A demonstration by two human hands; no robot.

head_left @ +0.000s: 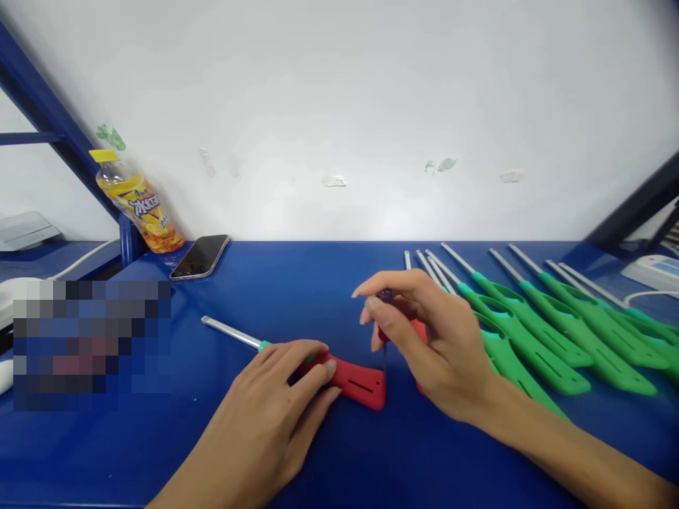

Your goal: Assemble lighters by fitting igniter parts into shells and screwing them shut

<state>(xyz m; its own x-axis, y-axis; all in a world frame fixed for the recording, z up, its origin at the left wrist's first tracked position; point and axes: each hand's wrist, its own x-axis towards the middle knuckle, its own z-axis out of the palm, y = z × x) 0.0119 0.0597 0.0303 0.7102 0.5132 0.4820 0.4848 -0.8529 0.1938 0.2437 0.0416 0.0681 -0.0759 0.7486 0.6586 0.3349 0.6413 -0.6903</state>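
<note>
A long-necked gas lighter [361, 390] with a red handle and a silver tube lies on the blue table, its tube pointing to the upper left. My left hand [276, 403] is closed over the middle of its handle and presses it to the table. In my right hand [445, 346] is a small screwdriver [385, 298] with a dark red handle, pinched between the fingers and held upright. Its thin shaft points down at the butt end of the lighter; whether the tip touches cannot be told. Part of another red piece [420, 331] shows behind my right hand.
Several green lighters [565, 325] lie side by side on the right of the blue table [297, 283]. At the back left are a phone [200, 257] and a drink bottle [141, 205] leaning on the white wall. A blurred-out patch covers the left side.
</note>
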